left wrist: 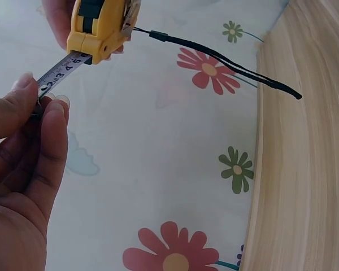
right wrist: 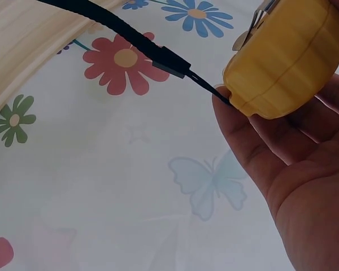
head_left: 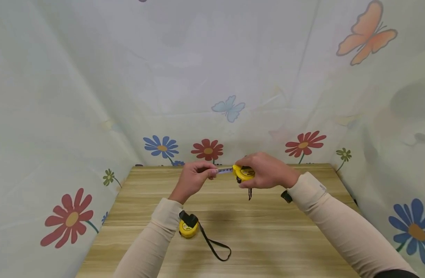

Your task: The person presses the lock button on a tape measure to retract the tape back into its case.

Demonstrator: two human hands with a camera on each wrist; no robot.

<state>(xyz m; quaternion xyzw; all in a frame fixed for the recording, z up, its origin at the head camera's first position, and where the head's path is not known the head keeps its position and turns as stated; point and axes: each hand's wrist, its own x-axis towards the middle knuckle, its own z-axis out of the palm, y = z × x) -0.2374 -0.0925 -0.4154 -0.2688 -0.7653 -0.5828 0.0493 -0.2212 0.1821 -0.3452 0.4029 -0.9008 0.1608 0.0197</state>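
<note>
A yellow tape measure (head_left: 244,173) is held up over the back of the table by my right hand (head_left: 268,172), fingers and thumb around its case. A short length of white blade (head_left: 225,170) sticks out to the left. My left hand (head_left: 194,177) pinches the blade's end between thumb and fingers. In the left wrist view, the numbers on the blade (left wrist: 62,70) show near the case's mouth. The tape measure's black wrist strap (left wrist: 231,62) hangs loose. In the right wrist view the rounded yellow case (right wrist: 285,62) rests against the fingers.
A second yellow tape measure (head_left: 188,229) lies on the wooden table (head_left: 261,239) beside the left forearm, partly covered by the wrist camera. Its black strap (head_left: 217,247) loops to the right. A flower-and-butterfly printed curtain (head_left: 184,77) stands behind the table and at both sides.
</note>
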